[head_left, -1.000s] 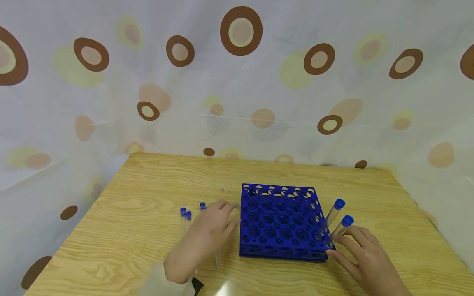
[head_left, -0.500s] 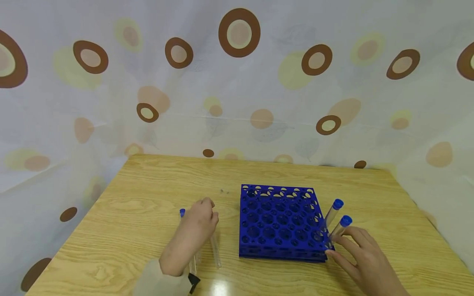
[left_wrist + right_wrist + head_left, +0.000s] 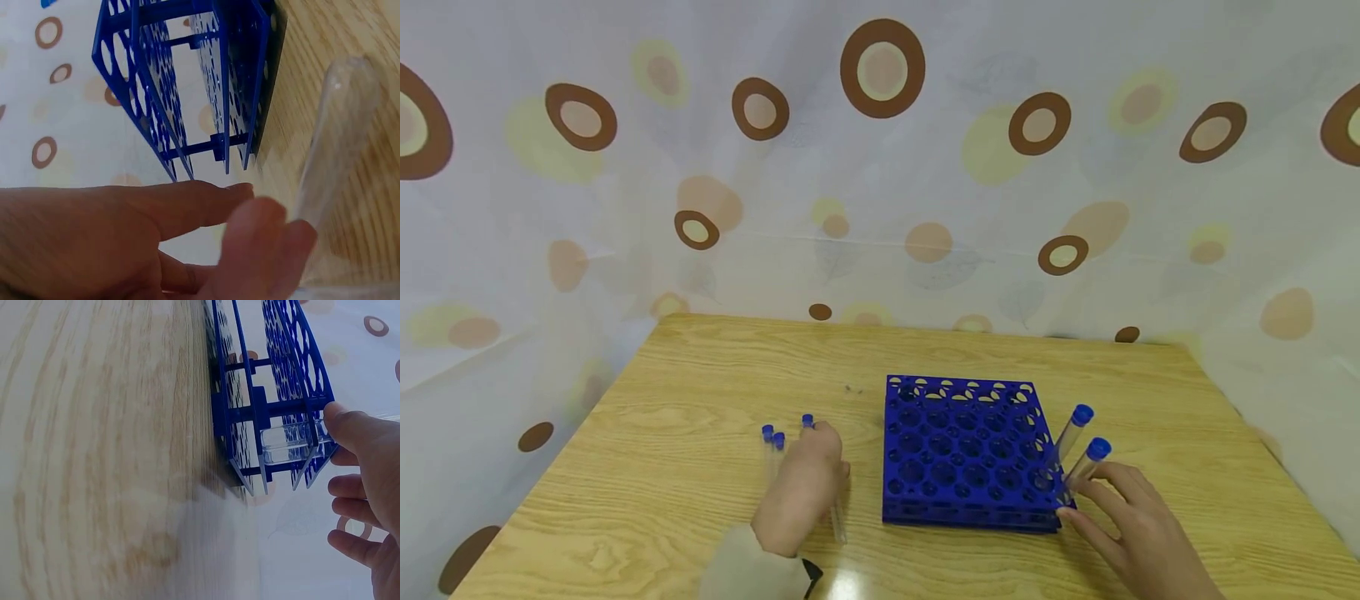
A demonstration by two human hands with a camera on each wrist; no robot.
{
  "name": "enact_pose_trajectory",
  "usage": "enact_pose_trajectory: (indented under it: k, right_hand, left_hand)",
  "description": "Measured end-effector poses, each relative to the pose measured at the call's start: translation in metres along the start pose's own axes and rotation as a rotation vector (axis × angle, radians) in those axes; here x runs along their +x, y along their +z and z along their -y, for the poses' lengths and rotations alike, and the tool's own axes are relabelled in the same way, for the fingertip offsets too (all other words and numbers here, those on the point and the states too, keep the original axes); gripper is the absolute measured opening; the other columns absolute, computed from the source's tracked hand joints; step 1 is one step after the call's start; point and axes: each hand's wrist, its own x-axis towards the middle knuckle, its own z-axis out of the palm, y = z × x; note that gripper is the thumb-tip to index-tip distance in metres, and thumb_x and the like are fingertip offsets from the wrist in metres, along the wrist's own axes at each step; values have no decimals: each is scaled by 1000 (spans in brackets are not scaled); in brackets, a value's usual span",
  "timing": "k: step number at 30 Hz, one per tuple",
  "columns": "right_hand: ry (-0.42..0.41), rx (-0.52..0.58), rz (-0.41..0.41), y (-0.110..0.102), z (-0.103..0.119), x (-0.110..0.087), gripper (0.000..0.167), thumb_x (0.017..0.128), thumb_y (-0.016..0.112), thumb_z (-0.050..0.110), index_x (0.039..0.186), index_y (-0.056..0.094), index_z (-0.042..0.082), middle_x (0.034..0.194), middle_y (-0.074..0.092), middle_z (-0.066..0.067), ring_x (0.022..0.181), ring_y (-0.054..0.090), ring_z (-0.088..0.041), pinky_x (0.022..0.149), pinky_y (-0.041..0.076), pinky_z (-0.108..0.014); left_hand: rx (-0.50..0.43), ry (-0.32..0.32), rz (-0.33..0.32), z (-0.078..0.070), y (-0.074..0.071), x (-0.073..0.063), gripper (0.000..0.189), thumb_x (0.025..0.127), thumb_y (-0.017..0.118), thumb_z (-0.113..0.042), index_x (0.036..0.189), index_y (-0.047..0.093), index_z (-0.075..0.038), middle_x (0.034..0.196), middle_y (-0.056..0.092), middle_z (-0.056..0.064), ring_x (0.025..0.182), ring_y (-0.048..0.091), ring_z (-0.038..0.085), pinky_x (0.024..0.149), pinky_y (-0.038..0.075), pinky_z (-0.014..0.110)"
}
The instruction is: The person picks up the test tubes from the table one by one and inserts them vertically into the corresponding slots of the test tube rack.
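Note:
My left hand (image 3: 801, 483) is over the clear, blue-capped test tubes on the table. One capped test tube (image 3: 807, 421) shows beyond its fingers. In the left wrist view, a tube's rounded end (image 3: 350, 87) lies just past my bent fingertips, with a gap at the visible part. My right hand (image 3: 1138, 521) is at the near right corner of the blue test tube rack (image 3: 962, 508). Its thumb and index finger pinch the nearer standing test tube (image 3: 1088, 467) low down, by the rack's top plate. Behind it, another capped tube (image 3: 1071, 435) leans in the rack.
Two more blue-capped tubes (image 3: 767, 433) lie left of my left hand, partly hidden by it. Small specks (image 3: 853, 388) lie behind, on the wooden table (image 3: 737, 358). A patterned cloth (image 3: 880, 183) hangs along the back and sides.
My left hand has drawn back from beside the rack to the lying tubes, then shifted slightly nearer the table's front. The right hand keeps its place at the rack corner.

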Motion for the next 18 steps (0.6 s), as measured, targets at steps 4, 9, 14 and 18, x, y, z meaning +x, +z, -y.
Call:
enact_pose_trajectory:
  k: [4,9,14,18]
  right_hand:
    - [3,13,2,0,0,0,40,96,57,52,94,72,15,99,59,4,92,51,-11,82,40,-24]
    - [0,16,3,0,0,0,40,96,56,53,94,71,15,99,58,4,92,50,-10,81,40,-24]
    - [-24,27,-20,1,0,1,39,97,56,52,94,72,16,99,59,4,91,51,-10,81,40,-23]
    - [-29,29,-27,2,-1,0,40,97,55,53,94,72,16,99,59,3,91,51,-10,82,39,-22]
  left_hand:
    - [103,70,-87,1,5,-1,32,82,76,-2,100,56,15,97,60,28,80,65,33,67,58,40]
    - [206,145,-177,3,13,-1,23,76,74,5,91,59,15,86,59,23,75,63,30,63,58,37]
    - [243,164,-194,3,16,-1,19,77,69,10,93,60,17,81,57,21,70,61,24,57,57,31]
    - [250,152,-176,3,17,0,17,78,67,11,93,61,17,81,57,20,72,60,24,59,58,30]
